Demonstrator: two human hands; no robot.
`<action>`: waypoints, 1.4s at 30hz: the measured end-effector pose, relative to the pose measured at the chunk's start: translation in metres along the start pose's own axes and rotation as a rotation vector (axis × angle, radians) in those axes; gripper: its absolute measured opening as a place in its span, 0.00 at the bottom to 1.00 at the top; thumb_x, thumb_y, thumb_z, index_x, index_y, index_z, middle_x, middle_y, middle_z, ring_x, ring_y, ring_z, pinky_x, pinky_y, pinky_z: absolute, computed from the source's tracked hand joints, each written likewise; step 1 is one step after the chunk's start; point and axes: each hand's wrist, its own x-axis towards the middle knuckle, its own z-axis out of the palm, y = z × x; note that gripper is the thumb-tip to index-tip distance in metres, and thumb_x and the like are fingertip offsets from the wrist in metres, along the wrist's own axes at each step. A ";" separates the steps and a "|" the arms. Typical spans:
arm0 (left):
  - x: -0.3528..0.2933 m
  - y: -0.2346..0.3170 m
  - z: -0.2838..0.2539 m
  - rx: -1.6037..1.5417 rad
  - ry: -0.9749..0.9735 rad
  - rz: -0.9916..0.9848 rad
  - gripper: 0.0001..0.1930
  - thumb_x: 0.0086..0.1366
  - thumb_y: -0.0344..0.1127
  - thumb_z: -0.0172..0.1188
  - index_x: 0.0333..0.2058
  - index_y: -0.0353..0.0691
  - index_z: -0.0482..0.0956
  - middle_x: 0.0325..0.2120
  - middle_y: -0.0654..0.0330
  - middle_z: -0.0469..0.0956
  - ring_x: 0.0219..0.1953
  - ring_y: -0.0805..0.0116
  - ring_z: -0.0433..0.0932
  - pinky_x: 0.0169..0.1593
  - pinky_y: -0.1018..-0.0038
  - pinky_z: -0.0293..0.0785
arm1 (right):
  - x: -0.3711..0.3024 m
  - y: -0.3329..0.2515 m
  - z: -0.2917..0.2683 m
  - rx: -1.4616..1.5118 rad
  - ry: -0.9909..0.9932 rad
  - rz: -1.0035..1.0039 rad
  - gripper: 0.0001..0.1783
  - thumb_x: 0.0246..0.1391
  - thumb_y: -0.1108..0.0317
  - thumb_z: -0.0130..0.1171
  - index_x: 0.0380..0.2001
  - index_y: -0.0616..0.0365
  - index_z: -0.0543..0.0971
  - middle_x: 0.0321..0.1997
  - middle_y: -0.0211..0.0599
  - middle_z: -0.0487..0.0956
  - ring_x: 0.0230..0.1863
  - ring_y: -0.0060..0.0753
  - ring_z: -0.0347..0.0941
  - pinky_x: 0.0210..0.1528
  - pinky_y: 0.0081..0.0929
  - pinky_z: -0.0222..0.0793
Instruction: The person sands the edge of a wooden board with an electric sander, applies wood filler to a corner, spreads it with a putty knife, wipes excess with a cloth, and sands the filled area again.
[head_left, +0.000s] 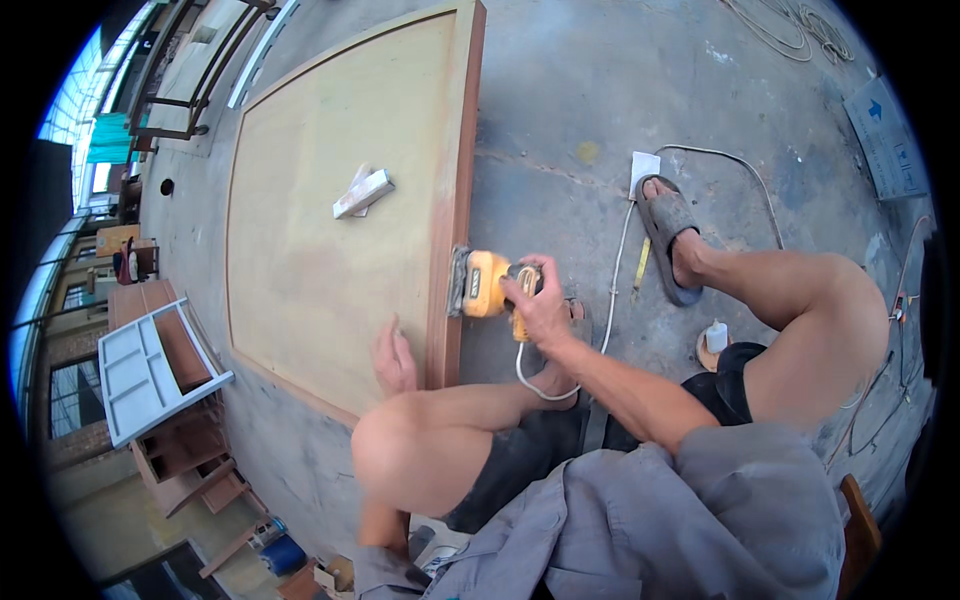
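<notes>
My right hand [543, 308] is closed around the grip of a yellow electric sander [486, 284]. The sander is tilted on its side, with its pad against the reddish edge of a large framed wooden panel [325, 265]. From the sander's grip a pale cord [524, 372] loops down beside my leg. My left hand [396, 358] lies on the panel's face near that same edge, fingers stretched out and holding nothing; my knee hides its wrist. Farther up the panel rests a small whitish oblong box [364, 194] with a flat pale strip under it.
A white power strip [645, 168] with its cable lies by my sandalled right foot. A yellow strip [641, 264] and a small white bottle [716, 336] are on the floor nearby. A blue carton [886, 138] stands far right; a white-and-brown cabinet piece [160, 370] is at left.
</notes>
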 end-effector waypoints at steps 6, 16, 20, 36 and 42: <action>0.117 0.024 0.043 0.302 0.089 0.278 0.26 0.76 0.34 0.48 0.70 0.35 0.68 0.72 0.44 0.63 0.76 0.44 0.56 0.75 0.52 0.51 | 0.002 0.025 0.016 0.103 0.030 0.076 0.23 0.57 0.63 0.68 0.51 0.55 0.69 0.28 0.34 0.74 0.16 0.23 0.69 0.18 0.25 0.67; 0.127 0.026 0.047 0.385 -0.028 0.326 0.28 0.75 0.36 0.46 0.72 0.37 0.65 0.75 0.46 0.57 0.78 0.42 0.49 0.77 0.44 0.40 | 0.203 -0.068 0.002 -0.099 0.041 -0.079 0.31 0.54 0.54 0.72 0.52 0.60 0.71 0.31 0.42 0.77 0.17 0.29 0.72 0.18 0.30 0.72; 0.131 0.028 0.050 0.384 -0.052 0.350 0.28 0.76 0.36 0.45 0.72 0.36 0.65 0.75 0.46 0.56 0.78 0.43 0.48 0.77 0.44 0.40 | 0.253 -0.107 0.000 -0.097 0.049 -0.141 0.33 0.52 0.53 0.73 0.53 0.61 0.72 0.31 0.42 0.78 0.18 0.30 0.74 0.19 0.30 0.73; 0.135 0.026 0.045 0.376 -0.060 0.338 0.29 0.76 0.35 0.44 0.73 0.37 0.63 0.76 0.45 0.55 0.79 0.43 0.48 0.77 0.45 0.39 | 0.041 0.026 0.005 -0.151 -0.030 -0.082 0.25 0.52 0.66 0.73 0.48 0.60 0.72 0.46 0.44 0.73 0.46 0.39 0.72 0.51 0.35 0.71; 0.130 0.030 0.044 0.372 -0.062 0.325 0.29 0.75 0.34 0.45 0.72 0.36 0.64 0.75 0.45 0.55 0.78 0.43 0.48 0.77 0.45 0.40 | 0.102 0.001 0.007 -0.121 -0.011 -0.148 0.25 0.52 0.65 0.73 0.48 0.60 0.71 0.46 0.44 0.74 0.46 0.39 0.72 0.52 0.37 0.71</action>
